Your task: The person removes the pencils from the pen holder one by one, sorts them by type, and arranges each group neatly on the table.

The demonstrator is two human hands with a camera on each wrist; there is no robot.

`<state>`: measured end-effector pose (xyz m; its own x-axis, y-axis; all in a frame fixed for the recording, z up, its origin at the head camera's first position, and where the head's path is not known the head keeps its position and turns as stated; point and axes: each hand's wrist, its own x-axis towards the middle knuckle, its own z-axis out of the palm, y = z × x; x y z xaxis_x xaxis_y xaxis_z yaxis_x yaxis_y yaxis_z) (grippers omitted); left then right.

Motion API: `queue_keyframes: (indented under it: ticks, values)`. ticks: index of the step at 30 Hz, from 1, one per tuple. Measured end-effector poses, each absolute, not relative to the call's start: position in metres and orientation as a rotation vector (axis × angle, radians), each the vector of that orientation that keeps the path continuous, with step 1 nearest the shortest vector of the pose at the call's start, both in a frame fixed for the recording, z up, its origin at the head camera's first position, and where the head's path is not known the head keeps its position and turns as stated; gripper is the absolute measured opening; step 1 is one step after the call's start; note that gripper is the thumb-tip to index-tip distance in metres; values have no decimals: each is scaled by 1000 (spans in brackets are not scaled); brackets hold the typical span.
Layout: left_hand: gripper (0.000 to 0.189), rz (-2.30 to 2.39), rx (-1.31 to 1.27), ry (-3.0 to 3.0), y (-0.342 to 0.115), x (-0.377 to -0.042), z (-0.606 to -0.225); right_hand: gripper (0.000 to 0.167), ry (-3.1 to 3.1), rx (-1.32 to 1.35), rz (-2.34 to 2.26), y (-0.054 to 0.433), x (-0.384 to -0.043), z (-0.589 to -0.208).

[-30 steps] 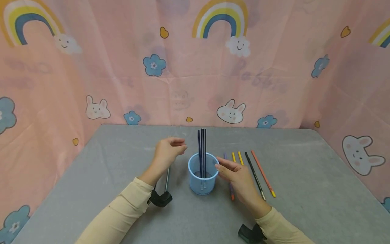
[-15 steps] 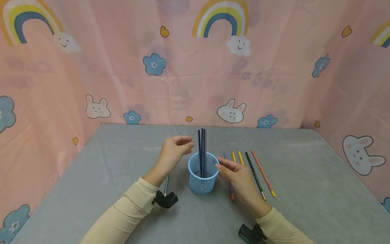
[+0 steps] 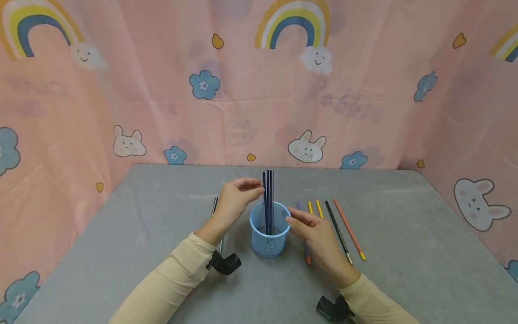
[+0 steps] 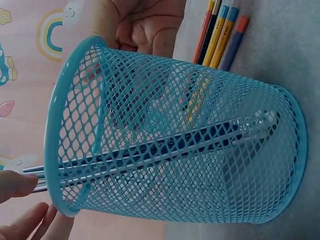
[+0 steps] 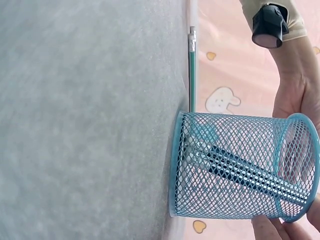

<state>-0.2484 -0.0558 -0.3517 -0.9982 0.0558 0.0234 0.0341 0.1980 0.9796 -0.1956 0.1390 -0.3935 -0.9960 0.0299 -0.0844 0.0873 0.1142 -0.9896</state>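
A light blue mesh pen cup [image 3: 270,245] stands upright on the grey table, with several dark, light-striped pencils [image 3: 268,198] leaning together in it. My right hand [image 3: 317,234] grips the cup's right rim between thumb and fingers. At the cup's left, my left hand [image 3: 238,198] is raised, its thumb and fingertips right at the upper part of the striped pencils. In the left wrist view, the left thumb [image 4: 17,185] overlaps the pencils just outside the rim, the other fingers apart from it. In the right wrist view, the pencils' lower ends show through the mesh.
Right of the cup lie a purple pencil [image 3: 307,254], two yellow pencils [image 3: 319,209], a black pencil [image 3: 339,233] and an orange pencil [image 3: 350,230]. Another pencil [image 3: 214,206] lies left, partly under the left forearm. A pink printed curtain [image 3: 243,117] surrounds the table [image 3: 404,225].
My left hand has moved right, from beside the cup to the striped pencils standing in it. The right hand and the cup have stayed in place.
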Motion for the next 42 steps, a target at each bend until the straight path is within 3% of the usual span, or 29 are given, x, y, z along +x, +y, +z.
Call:
queue_keyframes:
  ticks: [7, 24, 42]
  values:
    - [38, 1989, 114, 2372, -51, -251, -350, 38, 2311, 107, -2063, 141, -196, -392]
    - [27, 2058, 73, 2367, -49, -253, -350, 38, 2304, 134, -2075, 138, -196, -396]
    - [21, 2313, 65, 2329, -65, -245, -318, 37, 2289, 144, -2090, 139, -196, -396]
